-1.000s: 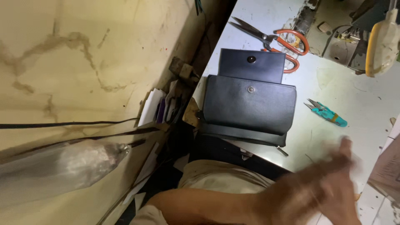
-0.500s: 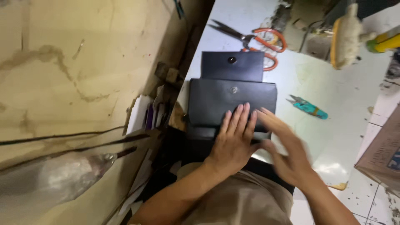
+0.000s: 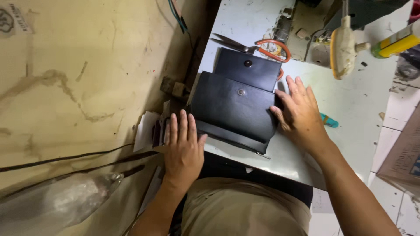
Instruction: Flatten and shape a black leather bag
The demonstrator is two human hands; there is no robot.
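Black leather pouch (image 3: 234, 107) between flat open hands: left (image 3: 183, 146), right (image 3: 299, 111); scissors (image 3: 258, 46) beyond.

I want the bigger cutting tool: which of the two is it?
The orange-handled scissors behind the black bag; the small teal snips lie partly hidden by the right hand.

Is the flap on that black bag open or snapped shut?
Open. The flap of the black bag lies spread flat on the table, away from the body, with both snap halves showing apart.
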